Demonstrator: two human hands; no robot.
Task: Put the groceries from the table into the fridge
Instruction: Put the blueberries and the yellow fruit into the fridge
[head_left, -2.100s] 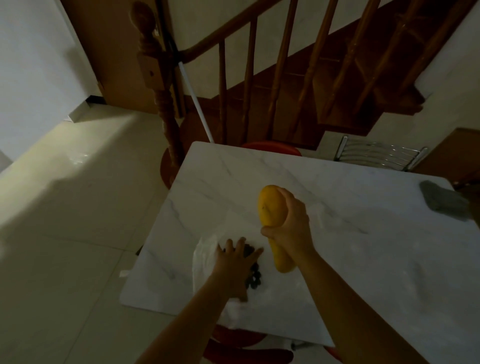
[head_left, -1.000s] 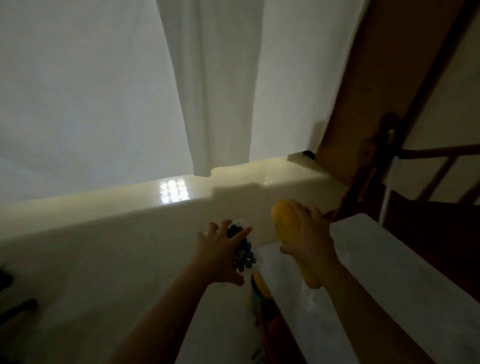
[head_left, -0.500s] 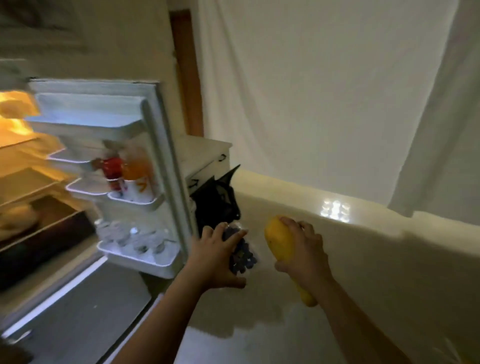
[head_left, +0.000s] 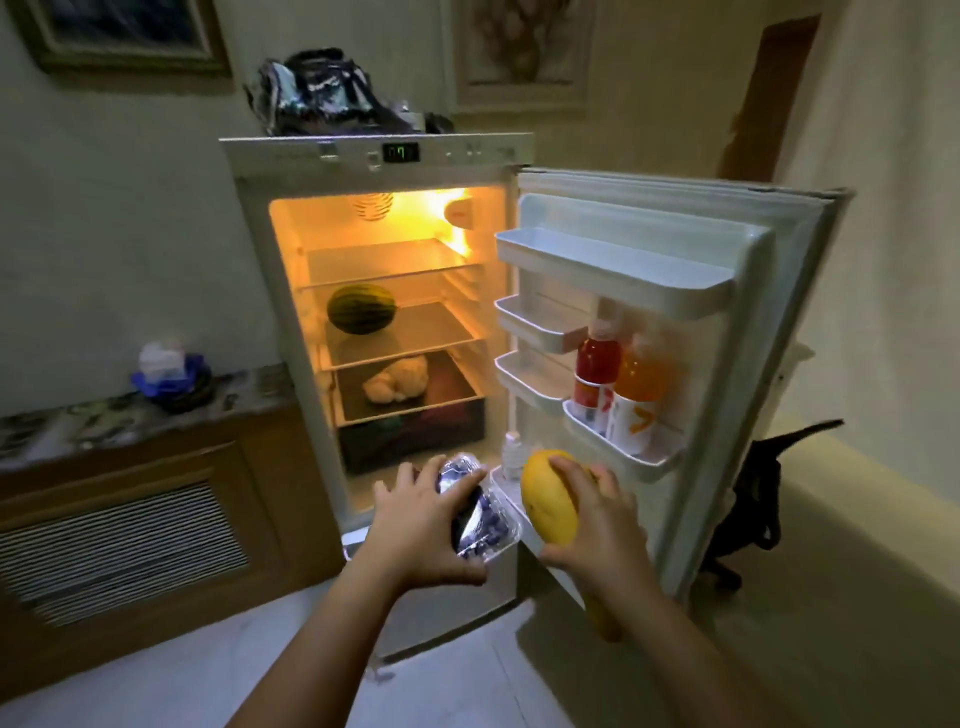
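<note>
The fridge (head_left: 249, 218) stands straight ahead, lit inside, with its door (head_left: 737, 364) swung open to the right. My left hand (head_left: 415, 525) grips a clear plastic box of dark blue berries (head_left: 483, 519), held in front of the fridge's lowest part. My right hand (head_left: 597, 525) holds a long yellow squash (head_left: 548, 499) just in front of the door's bottom rack. Inside, a striped green melon (head_left: 362, 308) lies on the middle shelf and a pale cauliflower (head_left: 396, 385) on the shelf below.
Two bottles, one red (head_left: 597, 379) and one orange (head_left: 636, 395), stand in a door rack. A dark bag (head_left: 322, 93) lies on top of the fridge. A low wooden cabinet (head_left: 130, 499) with a marble top stands at the left. A black bag (head_left: 753, 493) hangs behind the door.
My view has swung left from the table, past the curtain, to face the open fridge. Both hands still carry the berry box and the yellow squash, now close to the fridge.
</note>
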